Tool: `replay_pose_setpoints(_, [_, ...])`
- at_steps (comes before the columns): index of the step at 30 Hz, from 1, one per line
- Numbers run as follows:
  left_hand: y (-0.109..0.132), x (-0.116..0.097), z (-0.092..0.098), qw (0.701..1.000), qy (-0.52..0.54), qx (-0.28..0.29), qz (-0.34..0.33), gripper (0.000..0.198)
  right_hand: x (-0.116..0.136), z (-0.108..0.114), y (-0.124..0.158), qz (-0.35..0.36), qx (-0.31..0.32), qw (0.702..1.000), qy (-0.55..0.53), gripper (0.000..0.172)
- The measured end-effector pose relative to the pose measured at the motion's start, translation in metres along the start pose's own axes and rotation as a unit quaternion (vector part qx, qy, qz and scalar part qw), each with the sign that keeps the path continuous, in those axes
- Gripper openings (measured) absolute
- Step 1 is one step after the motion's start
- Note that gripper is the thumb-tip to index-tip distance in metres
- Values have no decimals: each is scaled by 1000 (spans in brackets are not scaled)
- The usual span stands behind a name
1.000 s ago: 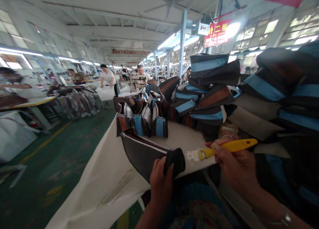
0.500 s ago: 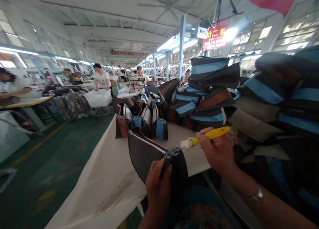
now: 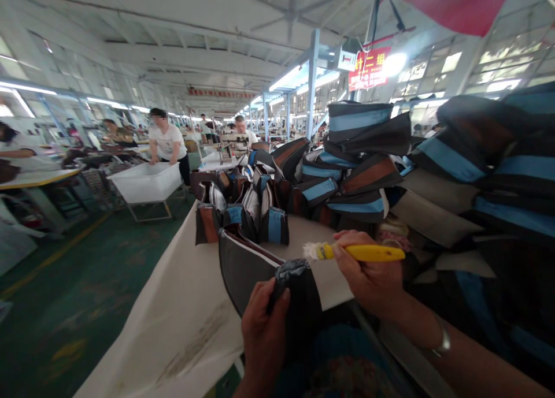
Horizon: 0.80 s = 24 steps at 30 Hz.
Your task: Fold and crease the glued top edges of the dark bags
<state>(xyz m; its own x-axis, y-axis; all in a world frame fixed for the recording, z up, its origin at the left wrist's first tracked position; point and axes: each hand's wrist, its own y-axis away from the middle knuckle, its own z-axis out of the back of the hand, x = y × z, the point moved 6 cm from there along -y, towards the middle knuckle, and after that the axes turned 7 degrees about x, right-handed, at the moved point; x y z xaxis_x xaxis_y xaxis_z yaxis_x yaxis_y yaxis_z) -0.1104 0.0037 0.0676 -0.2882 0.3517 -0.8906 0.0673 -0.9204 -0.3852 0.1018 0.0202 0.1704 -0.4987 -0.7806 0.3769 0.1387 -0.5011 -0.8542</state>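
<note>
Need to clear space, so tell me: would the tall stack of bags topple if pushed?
Likely: the stack of bags is piled high at uneven angles. Its pieces look soft and flat, so they would probably slide apart.

Bare left hand [image 3: 262, 331], bare right hand [image 3: 368, 276], silver bracelet [image 3: 443, 341] on its wrist, blue patterned clothing [image 3: 342, 369]

A long factory hall with a green floor [image 3: 87, 305], white roof [image 3: 195, 17], strip lights [image 3: 299, 74], tall windows [image 3: 515, 51] and a red sign [image 3: 368, 67].
</note>
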Motion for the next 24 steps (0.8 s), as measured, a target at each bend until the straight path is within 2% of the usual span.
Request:
replay_pose_setpoints(2, [-1,-1,1,1000,22,2,8,21,15,-5,3,105,49,993,-20,11])
replay_pose_setpoints(4, [-2,-4,2,999,40,8,17,20,26,-12,9,199,112,974,6,15])
replay_pose_setpoints(6, [-4,-8,4,999,44,18,20,18,26,-14,15,243,156,956,60,15])
replay_pose_setpoints(9, [-6,-13,6,999,30,28,14,16,24,-10,19,259,171,946,90,16])
replay_pose_setpoints(12, [-6,-14,5,999,19,32,-5,14,32,-10,21,286,177,940,55,24])
replay_pose_setpoints(15, [-4,-16,1,999,-10,20,-37,12,39,-16,20,301,194,933,45,17])
replay_pose_setpoints(18, [-3,-19,-4,996,-52,9,-70,10,40,-13,15,274,167,946,52,13])
replay_pose_setpoints(20, [-2,-22,-6,992,-76,0,-98,10,41,-10,14,262,158,951,38,15])
replay_pose_setpoints(24, [-1,-28,-9,971,-152,-10,-183,18,44,-15,19,284,210,935,30,14])
